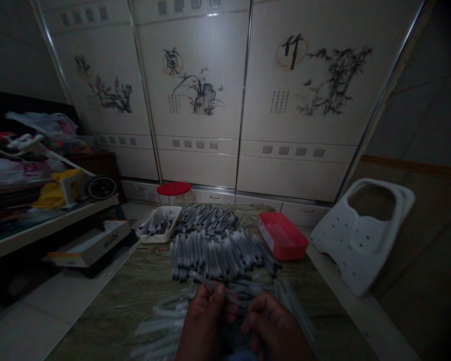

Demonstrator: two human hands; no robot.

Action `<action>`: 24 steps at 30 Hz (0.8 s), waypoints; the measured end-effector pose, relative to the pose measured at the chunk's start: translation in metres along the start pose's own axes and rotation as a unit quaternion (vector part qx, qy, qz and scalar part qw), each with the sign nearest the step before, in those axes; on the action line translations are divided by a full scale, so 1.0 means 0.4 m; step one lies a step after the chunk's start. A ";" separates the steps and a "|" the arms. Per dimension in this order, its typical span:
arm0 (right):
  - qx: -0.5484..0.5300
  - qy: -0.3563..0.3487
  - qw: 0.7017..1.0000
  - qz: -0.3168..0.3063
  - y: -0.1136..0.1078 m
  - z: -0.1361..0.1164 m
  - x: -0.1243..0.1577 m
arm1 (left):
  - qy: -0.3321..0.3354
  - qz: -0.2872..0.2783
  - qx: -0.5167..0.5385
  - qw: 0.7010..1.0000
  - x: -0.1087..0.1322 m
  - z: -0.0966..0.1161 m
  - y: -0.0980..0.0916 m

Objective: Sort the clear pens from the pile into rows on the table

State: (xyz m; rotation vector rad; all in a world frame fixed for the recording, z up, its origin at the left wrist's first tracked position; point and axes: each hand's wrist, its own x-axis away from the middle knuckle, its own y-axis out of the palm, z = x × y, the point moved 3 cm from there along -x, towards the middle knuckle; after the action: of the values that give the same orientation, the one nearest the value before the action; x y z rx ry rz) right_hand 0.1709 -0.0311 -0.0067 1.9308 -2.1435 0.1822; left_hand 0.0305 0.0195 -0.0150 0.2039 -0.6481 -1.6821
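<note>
My left hand (205,316) is closed around a slim translucent pen (203,281), pinched between thumb and fingers and tilted down to the right. My right hand (274,323) is close beside it with curled fingers near the pen's lower end; what they grip, if anything, is too dark to make out. Beneath and left of my hands lie several clear plastic sleeves or tubes (160,328). Just beyond is a dense row of pens with dark tips (218,255), with a looser heap of pens (210,218) behind it.
A white tray (156,239) with pens stands at the table's (108,311) back left, a red plastic box (285,245) at its right. Behind is a red stool (174,188). A white plastic folded seat (361,240) leans on the right; a cluttered bench (97,203) stands left.
</note>
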 end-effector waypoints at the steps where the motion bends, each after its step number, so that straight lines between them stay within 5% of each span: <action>1: 0.000 0.000 1.000 0.002 -0.001 0.000 0.000 | -0.002 -0.001 0.002 1.000 0.000 -0.001 0.001; 7: 0.057 -0.018 0.998 0.019 0.003 0.004 0.004 | -0.026 -0.040 0.012 0.999 0.004 -0.017 0.018; 13: 0.084 -0.039 0.995 0.044 -0.038 -0.007 0.007 | 0.004 0.007 -0.019 1.000 0.003 0.009 0.006; 24: 0.197 -0.071 0.972 0.110 -0.201 -0.006 0.006 | 0.136 0.167 -0.098 0.972 -0.022 0.119 -0.105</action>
State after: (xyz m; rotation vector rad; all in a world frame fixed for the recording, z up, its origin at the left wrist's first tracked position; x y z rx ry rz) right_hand 0.2506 -0.0421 -0.0095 1.9456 -2.5759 0.5656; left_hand -0.0258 0.0456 0.0005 0.1693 -0.2882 -1.3512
